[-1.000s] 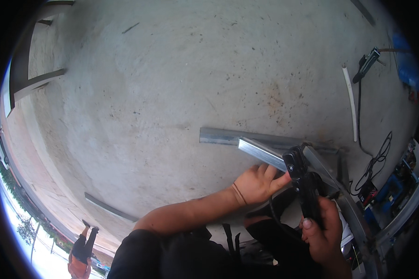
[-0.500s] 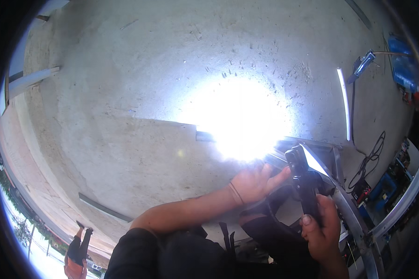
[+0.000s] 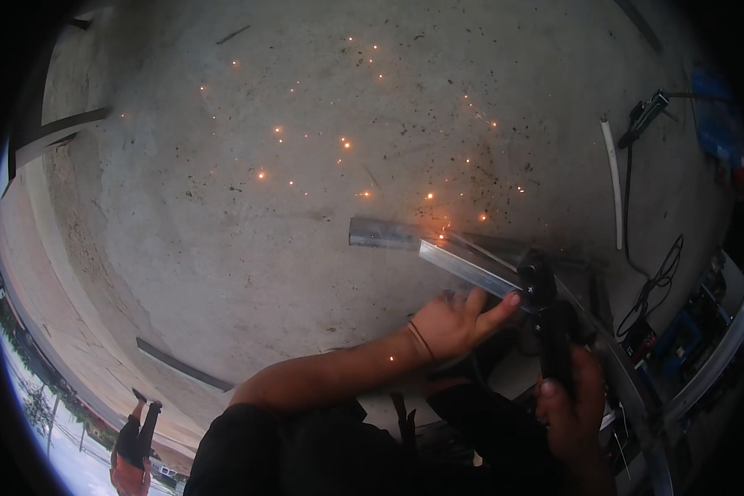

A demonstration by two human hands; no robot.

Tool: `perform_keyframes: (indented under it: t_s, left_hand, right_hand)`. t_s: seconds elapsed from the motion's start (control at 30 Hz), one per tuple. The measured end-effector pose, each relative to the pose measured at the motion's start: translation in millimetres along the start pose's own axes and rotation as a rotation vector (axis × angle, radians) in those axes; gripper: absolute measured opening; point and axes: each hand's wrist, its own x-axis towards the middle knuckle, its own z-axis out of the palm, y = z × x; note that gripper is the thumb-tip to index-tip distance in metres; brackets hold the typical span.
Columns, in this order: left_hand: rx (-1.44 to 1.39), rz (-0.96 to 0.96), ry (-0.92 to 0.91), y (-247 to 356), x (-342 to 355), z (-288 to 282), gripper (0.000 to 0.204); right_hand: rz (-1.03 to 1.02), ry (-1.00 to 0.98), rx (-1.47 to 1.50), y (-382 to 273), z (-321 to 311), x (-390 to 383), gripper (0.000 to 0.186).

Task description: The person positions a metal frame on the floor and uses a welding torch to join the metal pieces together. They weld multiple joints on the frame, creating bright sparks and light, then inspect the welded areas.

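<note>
My right hand (image 3: 572, 397) is wrapped round the black handle of a welding electrode holder (image 3: 546, 306). From its head a thin welding rod (image 3: 489, 253) slants up and left to a glowing spot at a dark metal tube (image 3: 384, 232) low over the concrete. A shiny metal bar (image 3: 468, 268) slants below the rod, its far end by the tube. My left hand (image 3: 453, 324) is just under this bar, thumb and fingers apart, the thumb tip beside the holder's head. Whether its fingertips touch the bar I cannot tell.
Orange sparks (image 3: 345, 145) dot the concrete floor. On the right are a clamp (image 3: 645, 117) with a cable, a pale strip (image 3: 612, 183), a coiled cable (image 3: 657, 285) and a metal frame (image 3: 628, 376). A flat bar (image 3: 182, 364) lies left. A person (image 3: 132, 450) stands farther off.
The blinding white arc glare has gone out, and the scene is dark. Scattered sparks, the rod, tube and bar now show. Both hands stay almost in place.
</note>
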Motion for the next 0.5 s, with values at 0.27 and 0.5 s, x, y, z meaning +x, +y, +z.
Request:
perform_keyframes:
  t_s: [0.27, 0.5]
  left_hand:
    - [-0.239, -0.179, -0.331, 2, -12, 24, 0.046]
    - [-0.056, 0.001, 0.044, 1, 2, -1, 0.081]
  right_hand:
    - [0.136, -0.044, 0.072, -13, -2, 3, 0.044]
    - [0.163, 0.017, 0.092, -5, -3, -1, 0.054]
